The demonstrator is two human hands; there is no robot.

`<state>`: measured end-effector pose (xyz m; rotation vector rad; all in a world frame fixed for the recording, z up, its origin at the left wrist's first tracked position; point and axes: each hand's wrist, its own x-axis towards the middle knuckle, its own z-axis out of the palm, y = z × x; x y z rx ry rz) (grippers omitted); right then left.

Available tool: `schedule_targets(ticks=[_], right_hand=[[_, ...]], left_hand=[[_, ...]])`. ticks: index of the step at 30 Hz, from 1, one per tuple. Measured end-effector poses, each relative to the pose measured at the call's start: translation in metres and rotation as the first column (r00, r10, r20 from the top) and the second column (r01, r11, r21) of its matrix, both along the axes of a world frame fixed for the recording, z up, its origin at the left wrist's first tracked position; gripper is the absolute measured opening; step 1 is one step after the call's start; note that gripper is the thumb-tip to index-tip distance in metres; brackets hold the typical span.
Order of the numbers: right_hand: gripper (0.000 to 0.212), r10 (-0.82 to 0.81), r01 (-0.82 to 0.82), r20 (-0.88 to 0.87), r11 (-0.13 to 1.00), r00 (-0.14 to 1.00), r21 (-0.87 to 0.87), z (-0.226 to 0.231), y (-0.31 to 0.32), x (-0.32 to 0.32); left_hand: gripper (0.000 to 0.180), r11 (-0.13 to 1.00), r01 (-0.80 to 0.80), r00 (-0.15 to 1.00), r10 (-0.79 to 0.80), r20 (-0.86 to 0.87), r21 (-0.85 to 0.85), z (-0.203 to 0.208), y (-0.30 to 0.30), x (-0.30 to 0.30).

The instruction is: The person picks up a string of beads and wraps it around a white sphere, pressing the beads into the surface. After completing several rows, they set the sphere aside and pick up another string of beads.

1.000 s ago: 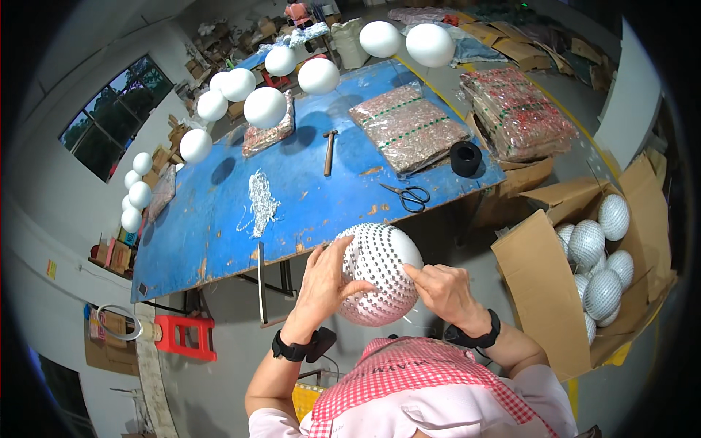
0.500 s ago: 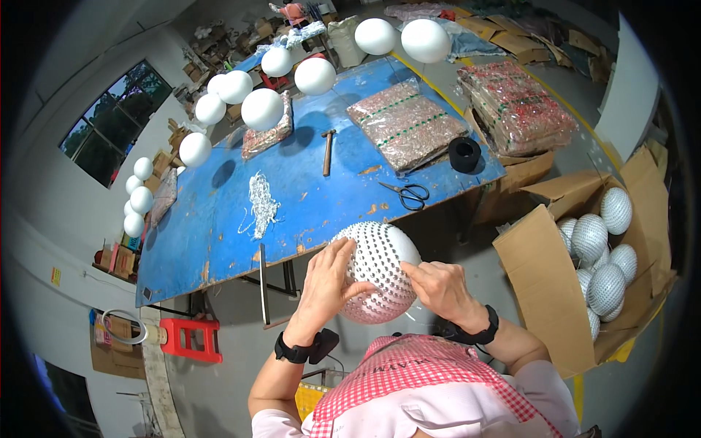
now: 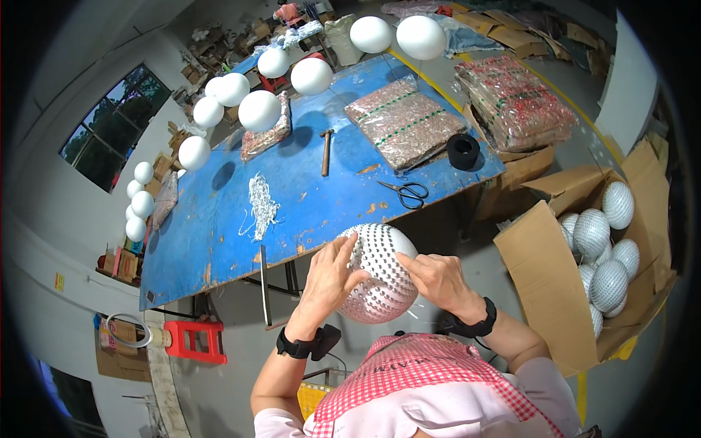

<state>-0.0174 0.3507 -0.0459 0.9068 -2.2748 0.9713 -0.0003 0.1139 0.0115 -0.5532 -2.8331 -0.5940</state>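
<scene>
A white ball, studded over most of its surface with rows of small silvery beads, is held in front of my apron. My left hand grips its left side, with the fingers over the top and the thumb across the beads. On the ball's upper right, by a smooth white patch, my right hand presses down with curled fingers. Whatever its fingertips pinch is hidden. A thin white thread end shows below the ball's right edge.
On the blue table lie scissors, a hammer, a bead-strand bundle, a black roll and bagged beads. Smooth white balls stand above it on thin rods. A carton at right holds several beaded balls.
My right fingertips have shifted slightly up and left along the ball's smooth patch. The left hand keeps its grip, and the view has moved a little.
</scene>
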Motion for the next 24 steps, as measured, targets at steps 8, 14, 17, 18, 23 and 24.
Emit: schedule_targets(ticks=[8, 14, 17, 18, 23, 24], right_hand=[[0.026, -0.020, 0.020, 0.011, 1.000, 1.000, -0.007, -0.004, 0.005, -0.004], [0.028, -0.009, 0.009, 0.028, 1.000, 1.000, -0.018, -0.005, 0.006, -0.006], [0.026, -0.007, 0.009, 0.045, 0.998, 0.999, -0.055, -0.006, 0.005, -0.005], [0.025, -0.006, 0.010, 0.056, 0.998, 0.998, -0.062, -0.006, 0.004, -0.004], [0.022, -0.017, 0.019, 0.053, 0.999, 0.998, -0.037, -0.009, 0.007, -0.004], [0.022, -0.010, 0.012, 0.052, 0.999, 0.999, -0.048, -0.009, 0.007, -0.003]], left_hand=[[0.056, 0.999, -0.052, 0.997, 0.052, -0.052, -0.013, 0.012, 0.016, -0.003], [0.070, 0.999, -0.033, 0.993, 0.030, 0.113, 0.030, 0.008, 0.011, -0.008], [0.086, 0.992, 0.061, 0.998, -0.059, 0.026, -0.109, 0.002, 0.010, -0.006], [0.085, 0.995, 0.036, 0.999, -0.035, 0.012, -0.096, 0.000, 0.010, -0.006], [0.063, 0.998, -0.059, 0.998, 0.059, 0.023, 0.008, 0.004, 0.021, -0.001], [0.059, 0.999, -0.049, 0.999, 0.049, -0.002, 0.013, 0.002, 0.019, -0.001]])
